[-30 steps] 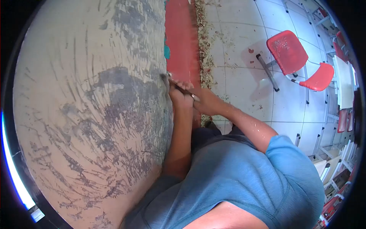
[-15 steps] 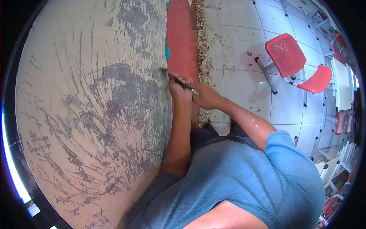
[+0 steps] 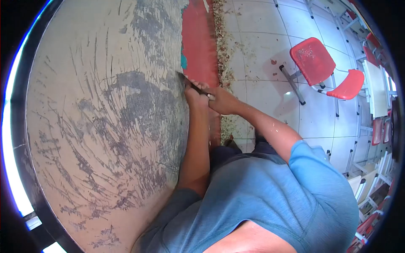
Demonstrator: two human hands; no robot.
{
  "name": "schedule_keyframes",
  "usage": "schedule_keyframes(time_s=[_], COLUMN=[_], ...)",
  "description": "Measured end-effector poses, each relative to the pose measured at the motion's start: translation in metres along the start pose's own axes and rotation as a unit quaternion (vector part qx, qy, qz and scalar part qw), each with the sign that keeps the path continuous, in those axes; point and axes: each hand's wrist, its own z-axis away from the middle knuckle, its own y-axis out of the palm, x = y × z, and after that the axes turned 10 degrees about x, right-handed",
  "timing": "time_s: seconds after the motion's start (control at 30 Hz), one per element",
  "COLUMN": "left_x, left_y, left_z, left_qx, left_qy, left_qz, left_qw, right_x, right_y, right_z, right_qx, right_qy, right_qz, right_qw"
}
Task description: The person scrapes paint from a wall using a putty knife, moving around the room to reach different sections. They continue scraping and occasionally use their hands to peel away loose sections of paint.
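Observation:
Both hands grip a scraper (image 3: 203,91) with a dark blade and a handle that has a light end. My left hand (image 3: 195,96) is closed around it nearer the blade. Behind it, my right hand (image 3: 223,101) is closed at the handle end, close against the left one. The blade tip meets the scratched wall (image 3: 147,101) near the upper edge of its red painted band (image 3: 199,42). Grey patches and long scrape marks cover the pale wall paint. A strip of teal paint (image 3: 184,61) shows just above the blade along the red edge.
Paint flakes (image 3: 220,38) lie along the foot of the wall on the white tiled floor (image 3: 263,55). A red chair (image 3: 313,59) stands to the right, with flakes on its seat. More chairs and white-topped desks (image 3: 374,90) crowd the far right.
The scraper and both hands have shifted slightly, and the blade now shows more clearly against the wall. The whole view has turned a little. Both hands keep their grip.

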Motion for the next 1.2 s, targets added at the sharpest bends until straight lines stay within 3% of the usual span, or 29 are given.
schedule_keyframes(time_s=[0.1,0.2,0.23,0.33,0.4,0.47,0.53,0.63,0.67,0.73,0.83,0.93,1.1,1.2], left_x=[0.002,-0.011,-0.007,0.008,0.025,0.052,0.095,0.154,0.176,0.198,0.2,0.197,0.167,0.158], left_y=[0.016,0.019,-0.012,0.018,0.005,-0.02,-0.086,-0.126,-0.144,-0.156,-0.13,-0.093,-0.004,0.023], left_z=[0.008,-0.006,-0.044,-0.056,-0.054,-0.031,-0.018,0.062,0.089,0.15,0.187,0.149,0.124,0.141], left_qx=[0.003,0.023,0.035,-0.01,-0.02,-0.016,0.019,-0.151,-0.194,-0.181,-0.158,-0.023,-0.044,-0.022], left_qy=[0.0,0.014,-0.031,-0.058,-0.053,-0.055,-0.127,-0.246,-0.285,-0.379,-0.402,-0.36,-0.287,-0.237], left_qz=[0.04,-0.053,-0.051,-0.108,-0.085,-0.045,-0.001,0.051,0.044,0.011,-0.048,0.016,-0.086,-0.055], left_qw=[0.999,0.998,0.998,0.992,0.995,0.997,0.992,0.956,0.937,0.907,0.901,0.933,0.953,0.97], right_x=[0.005,0.005,0.005,0.019,0.002,-0.019,-0.039,-0.093,-0.11,-0.215,-0.165,-0.058,-0.059,-0.034], right_y=[-0.003,0.001,-0.004,-0.032,-0.038,-0.028,-0.006,0.046,0.06,0.118,0.079,0.018,-0.021,-0.031], right_z=[0.001,-0.015,-0.021,-0.014,-0.005,0.016,0.055,0.135,0.167,0.234,0.271,0.251,0.231,0.234], right_qx=[-0.035,-0.066,-0.083,-0.018,0.032,0.055,0.047,0.055,0.098,-0.02,0.063,0.032,-0.015,0.007], right_qy=[-0.033,-0.046,-0.043,0.113,0.106,0.126,0.172,0.247,0.294,0.089,0.108,0.288,0.206,0.182], right_qz=[0.026,0.023,0.017,-0.102,-0.171,-0.202,-0.177,-0.141,-0.097,0.102,-0.055,-0.242,-0.237,-0.23], right_qw=[0.999,0.996,0.995,0.988,0.979,0.97,0.968,0.957,0.946,0.991,0.991,0.926,0.949,0.956])
